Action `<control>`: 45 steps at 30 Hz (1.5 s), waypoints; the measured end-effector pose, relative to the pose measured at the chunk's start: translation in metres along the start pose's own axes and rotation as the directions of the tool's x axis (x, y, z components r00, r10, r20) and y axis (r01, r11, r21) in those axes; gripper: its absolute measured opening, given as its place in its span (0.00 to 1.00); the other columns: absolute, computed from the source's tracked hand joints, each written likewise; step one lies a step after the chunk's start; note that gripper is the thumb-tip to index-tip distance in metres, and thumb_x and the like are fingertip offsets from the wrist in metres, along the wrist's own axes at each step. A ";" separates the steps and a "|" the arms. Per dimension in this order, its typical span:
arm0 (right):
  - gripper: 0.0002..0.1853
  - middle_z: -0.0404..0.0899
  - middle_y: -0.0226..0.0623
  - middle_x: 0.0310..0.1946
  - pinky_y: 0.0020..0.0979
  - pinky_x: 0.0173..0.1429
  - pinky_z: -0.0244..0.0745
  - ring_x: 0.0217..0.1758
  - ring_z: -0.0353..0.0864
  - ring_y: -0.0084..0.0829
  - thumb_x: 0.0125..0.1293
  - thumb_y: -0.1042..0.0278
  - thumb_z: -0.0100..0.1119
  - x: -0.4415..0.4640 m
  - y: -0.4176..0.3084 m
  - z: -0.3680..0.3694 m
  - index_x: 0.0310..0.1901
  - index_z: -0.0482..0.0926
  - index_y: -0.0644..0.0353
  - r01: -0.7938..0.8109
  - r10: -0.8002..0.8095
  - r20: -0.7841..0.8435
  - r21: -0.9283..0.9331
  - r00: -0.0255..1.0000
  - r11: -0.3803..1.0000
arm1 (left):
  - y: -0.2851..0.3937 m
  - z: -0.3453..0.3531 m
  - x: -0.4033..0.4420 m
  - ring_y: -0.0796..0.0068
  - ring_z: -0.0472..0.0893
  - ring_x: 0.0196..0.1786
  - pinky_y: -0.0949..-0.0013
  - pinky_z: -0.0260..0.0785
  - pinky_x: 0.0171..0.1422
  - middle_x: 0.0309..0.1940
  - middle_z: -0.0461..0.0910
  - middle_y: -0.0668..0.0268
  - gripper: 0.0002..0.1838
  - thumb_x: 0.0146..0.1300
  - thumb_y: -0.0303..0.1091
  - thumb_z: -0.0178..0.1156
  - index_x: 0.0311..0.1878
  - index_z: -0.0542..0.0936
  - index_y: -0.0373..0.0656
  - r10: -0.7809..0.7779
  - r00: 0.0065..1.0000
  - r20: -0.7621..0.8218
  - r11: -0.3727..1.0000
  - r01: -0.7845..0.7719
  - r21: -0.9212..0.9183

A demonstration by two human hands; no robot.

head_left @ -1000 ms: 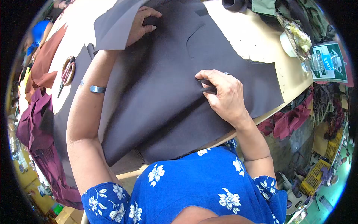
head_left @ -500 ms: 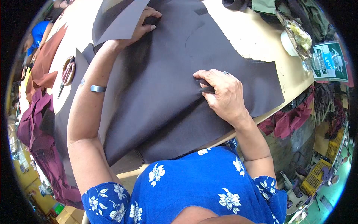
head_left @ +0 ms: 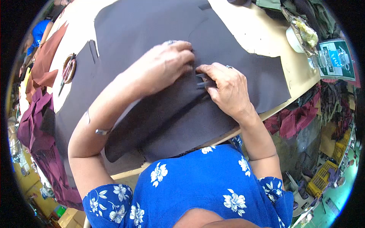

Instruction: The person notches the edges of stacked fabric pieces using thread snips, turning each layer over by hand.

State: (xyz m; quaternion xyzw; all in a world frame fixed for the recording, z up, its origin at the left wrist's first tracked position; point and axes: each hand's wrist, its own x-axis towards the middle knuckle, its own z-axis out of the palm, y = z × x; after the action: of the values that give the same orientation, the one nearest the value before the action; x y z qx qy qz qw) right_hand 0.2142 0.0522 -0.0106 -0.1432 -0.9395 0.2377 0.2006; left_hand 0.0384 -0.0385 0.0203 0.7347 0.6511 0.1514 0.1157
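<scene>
A large piece of dark grey-brown cloth [head_left: 137, 30] lies over the table, with a raised fold in its lower part. My left hand [head_left: 167, 62] is above the middle of it, fingers curled and blurred by motion, so whether they grip anything is unclear. Just to its right, my right hand [head_left: 228, 85] is closed on a small dark two-pronged tool [head_left: 204, 81], probably thread snips, whose tips point left toward the left hand. Scissors [head_left: 68, 70] with wrapped handles lie at the cloth's left edge.
Maroon cloth [head_left: 36, 121] and rust-coloured cloth [head_left: 47, 64] hang at the left edge. At right are a bowl [head_left: 294, 40] with a wrapped item, a clear bottle [head_left: 329, 60] and a green-and-white card [head_left: 348, 72]. Yellow crates [head_left: 322, 178] stand below. Another person [head_left: 38, 36] is at far left.
My left hand has come down and right from the far part of the cloth to beside my right hand. The turned-up flap now lies flat. My right hand has hardly moved.
</scene>
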 end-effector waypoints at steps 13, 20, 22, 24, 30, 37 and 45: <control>0.26 0.70 0.31 0.32 0.29 0.31 0.68 0.24 0.73 0.29 0.38 0.69 0.64 -0.038 -0.018 -0.010 0.46 0.76 0.54 0.161 -0.160 0.018 -0.160 0.987 0.974 | 0.007 0.035 -0.029 0.47 0.44 0.71 0.46 0.36 0.72 0.70 0.44 0.54 0.38 0.53 0.66 0.50 0.66 0.60 0.60 -0.039 0.999 0.030 0.968 0.030 0.250; 0.24 0.70 0.32 0.32 0.30 0.32 0.69 0.26 0.76 0.29 0.47 0.61 0.64 -0.042 -0.009 -0.012 0.49 0.74 0.55 0.040 -0.045 -0.005 -0.347 0.999 0.937 | 0.005 0.038 -0.031 0.46 0.50 0.69 0.50 0.42 0.72 0.69 0.49 0.55 0.37 0.53 0.65 0.51 0.65 0.63 0.60 0.010 0.999 -0.041 0.963 0.001 0.268; 0.24 0.70 0.33 0.31 0.31 0.32 0.70 0.27 0.76 0.31 0.49 0.59 0.64 -0.043 -0.006 -0.014 0.48 0.74 0.57 0.001 -0.007 -0.017 -0.362 1.000 0.932 | 0.008 0.031 -0.025 0.47 0.54 0.68 0.51 0.47 0.69 0.67 0.53 0.57 0.35 0.53 0.62 0.53 0.62 0.66 0.55 0.033 0.999 -0.002 0.959 -0.031 0.282; 0.24 0.71 0.36 0.33 0.33 0.34 0.72 0.30 0.77 0.35 0.50 0.58 0.63 -0.042 -0.005 -0.015 0.48 0.74 0.58 -0.043 0.052 0.024 -0.279 0.998 0.959 | 0.009 0.027 -0.012 0.52 0.62 0.63 0.54 0.57 0.64 0.62 0.62 0.60 0.29 0.53 0.53 0.58 0.53 0.71 0.46 0.123 0.992 -0.030 0.969 -0.113 0.220; 0.23 0.73 0.45 0.37 0.38 0.41 0.73 0.38 0.76 0.46 0.53 0.58 0.63 -0.042 0.004 -0.030 0.49 0.71 0.62 -0.082 0.089 -0.017 0.233 0.996 0.969 | 0.013 0.022 0.031 0.56 0.74 0.45 0.60 0.64 0.50 0.38 0.74 0.59 0.18 0.50 0.42 0.63 0.40 0.73 0.42 0.082 0.996 0.035 0.991 -0.085 0.105; 0.15 0.73 0.36 0.30 0.22 0.32 0.66 0.26 0.69 0.24 0.65 0.61 0.52 -0.038 0.012 -0.032 0.42 0.74 0.66 -0.087 0.171 -0.123 0.506 0.978 0.858 | 0.009 0.010 0.033 0.62 0.77 0.36 0.66 0.68 0.43 0.30 0.78 0.60 0.13 0.52 0.38 0.63 0.33 0.75 0.38 0.059 0.989 0.134 0.955 -0.017 -0.297; 0.18 0.68 0.27 0.23 0.13 0.23 0.53 0.21 0.58 0.13 0.71 0.55 0.39 -0.012 -0.010 -0.028 0.41 0.72 0.63 -0.347 0.271 0.326 0.938 0.906 0.031 | 0.023 -0.021 0.007 0.87 0.70 0.32 0.79 0.65 0.38 0.27 0.75 0.74 0.11 0.60 0.36 0.59 0.36 0.78 0.35 -0.159 0.987 0.037 0.685 0.137 -0.716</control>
State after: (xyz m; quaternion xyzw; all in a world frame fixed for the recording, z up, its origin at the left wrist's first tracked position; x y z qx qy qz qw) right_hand 0.2352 0.0503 0.0132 -0.1656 -0.4916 0.8397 0.1608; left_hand 0.0525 -0.0352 0.0486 0.5745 0.5996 0.3931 0.3948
